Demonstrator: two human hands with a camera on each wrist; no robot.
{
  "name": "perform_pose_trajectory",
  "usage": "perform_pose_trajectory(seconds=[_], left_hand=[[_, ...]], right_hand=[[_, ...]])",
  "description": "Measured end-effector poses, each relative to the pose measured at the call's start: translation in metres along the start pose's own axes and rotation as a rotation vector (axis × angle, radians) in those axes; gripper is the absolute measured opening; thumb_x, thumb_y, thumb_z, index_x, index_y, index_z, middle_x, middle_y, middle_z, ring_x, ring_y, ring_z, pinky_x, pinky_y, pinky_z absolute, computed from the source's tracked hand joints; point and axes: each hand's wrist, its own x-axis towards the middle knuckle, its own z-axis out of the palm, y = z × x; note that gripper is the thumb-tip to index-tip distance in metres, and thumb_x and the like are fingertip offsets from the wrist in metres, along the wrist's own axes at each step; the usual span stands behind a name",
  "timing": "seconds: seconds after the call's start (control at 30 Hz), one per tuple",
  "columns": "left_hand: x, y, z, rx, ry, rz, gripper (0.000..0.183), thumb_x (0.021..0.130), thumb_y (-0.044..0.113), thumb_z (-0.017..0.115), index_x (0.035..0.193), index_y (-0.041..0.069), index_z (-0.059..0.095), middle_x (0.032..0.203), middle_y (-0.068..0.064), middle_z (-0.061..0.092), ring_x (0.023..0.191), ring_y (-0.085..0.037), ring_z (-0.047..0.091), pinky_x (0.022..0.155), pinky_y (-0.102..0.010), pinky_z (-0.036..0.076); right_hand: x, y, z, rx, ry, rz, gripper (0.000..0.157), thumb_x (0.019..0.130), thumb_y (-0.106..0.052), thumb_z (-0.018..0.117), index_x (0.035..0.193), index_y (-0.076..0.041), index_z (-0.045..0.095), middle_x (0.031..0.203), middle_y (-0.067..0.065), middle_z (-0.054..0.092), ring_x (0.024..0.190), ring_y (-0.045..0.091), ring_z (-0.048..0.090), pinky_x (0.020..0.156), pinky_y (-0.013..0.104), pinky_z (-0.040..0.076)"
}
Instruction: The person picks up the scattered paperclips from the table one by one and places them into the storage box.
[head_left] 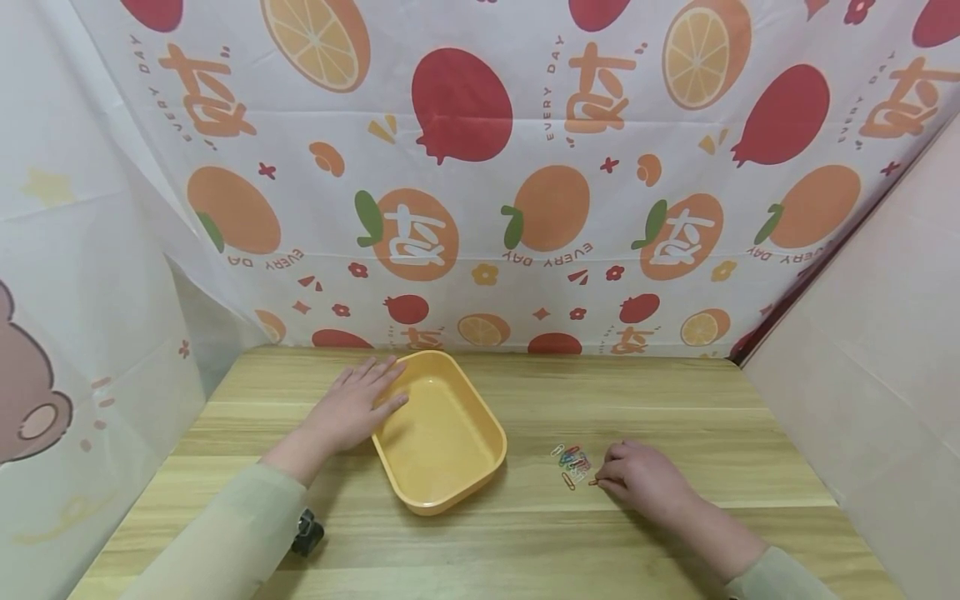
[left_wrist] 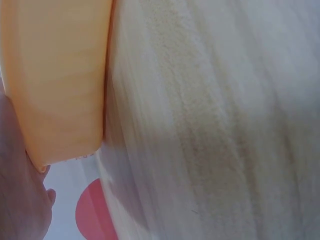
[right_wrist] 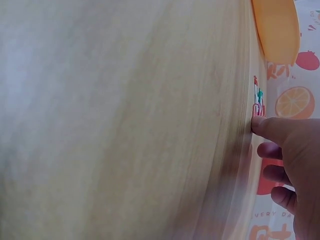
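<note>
A yellow, rounded rectangular plastic tray (head_left: 442,442) stands left of the middle of the table. My left hand (head_left: 356,404) rests on its left rim, fingers straight and thumb reaching over the inside. In the left wrist view, that hand (left_wrist: 20,185) shows at the edge beside the tray's outer wall (left_wrist: 60,85). To the tray's right lies a small pile of coloured paper clips (head_left: 575,460). My right hand (head_left: 645,479) is low at the pile's right side, pinching an orange-red paper clip (head_left: 593,482) between thumb and fingertips. The right wrist view shows its thumb (right_wrist: 265,127) in front of the pile.
The wooden table (head_left: 600,550) reaches back to a fruit-printed cloth (head_left: 480,208). Pale cloth walls flank it on the left and right. A small black object (head_left: 307,533) is by the left sleeve. One orange-red clip (head_left: 568,481) lies just in front of the pile.
</note>
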Motion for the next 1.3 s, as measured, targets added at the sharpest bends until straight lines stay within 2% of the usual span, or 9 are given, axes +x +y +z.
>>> perform_pose_trajectory(seconds=[0.17, 0.73, 1.3], left_hand=[[-0.001, 0.001, 0.000, 0.004, -0.001, -0.003, 0.069, 0.102, 0.060, 0.036, 0.157, 0.019, 0.030, 0.163, -0.008, 0.025, 0.149, -0.040, 0.017, 0.118, -0.063, 0.011], [-0.001, 0.003, -0.003, 0.000, 0.007, 0.005, 0.066, 0.103, 0.054, 0.041, 0.157, 0.019, 0.030, 0.162, -0.009, 0.027, 0.148, -0.042, 0.018, 0.118, -0.063, 0.011], [-0.002, 0.001, -0.004, 0.000, -0.001, -0.001, 0.067, 0.102, 0.058, 0.038, 0.157, 0.019, 0.030, 0.162, -0.009, 0.027, 0.149, -0.041, 0.016, 0.118, -0.062, 0.010]], right_hand=[[0.000, 0.000, -0.002, -0.004, 0.000, -0.002, 0.004, 0.082, -0.020, 0.081, 0.085, -0.023, 0.080, 0.083, -0.015, 0.060, 0.077, 0.006, 0.052, 0.065, 0.025, 0.051], [0.002, -0.001, -0.002, -0.044, 0.050, -0.014, 0.005, 0.080, -0.023, 0.084, 0.084, -0.024, 0.080, 0.084, -0.013, 0.062, 0.078, 0.007, 0.052, 0.066, 0.026, 0.051], [0.014, -0.003, -0.008, -0.045, 0.098, -0.058, 0.007, 0.080, -0.024, 0.083, 0.087, -0.023, 0.081, 0.085, -0.010, 0.064, 0.079, 0.011, 0.057, 0.067, 0.030, 0.053]])
